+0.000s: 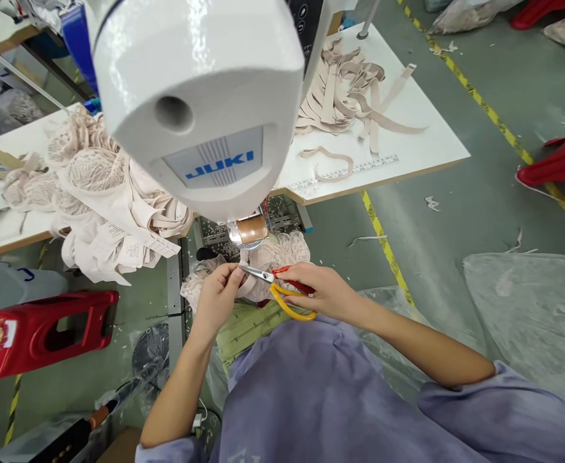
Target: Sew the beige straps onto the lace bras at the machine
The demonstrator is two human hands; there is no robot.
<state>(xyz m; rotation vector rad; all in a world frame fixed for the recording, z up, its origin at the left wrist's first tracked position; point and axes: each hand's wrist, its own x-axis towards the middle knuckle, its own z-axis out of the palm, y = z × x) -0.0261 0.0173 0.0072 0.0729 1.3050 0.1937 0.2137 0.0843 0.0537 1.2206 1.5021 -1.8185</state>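
Observation:
My right hand point(324, 289) grips small scissors point(282, 292) with yellow and red handles, blades pointing left. My left hand point(219, 292) is closed in a pinch on a pale pink lace garment point(282, 249) that lies under the head of a white JUKI sewing machine point(200, 96). The scissor tips meet the fabric right at my left fingertips. The garment hangs down over my lap between both hands.
A heap of lace garments with tags point(103, 199) lies on the white table at the left. Beige straps point(345, 90) pile on the table point(422, 141) at the right. A red plastic stool point(36, 331) lies on the floor left; clear plastic bags point(528, 308) lie right.

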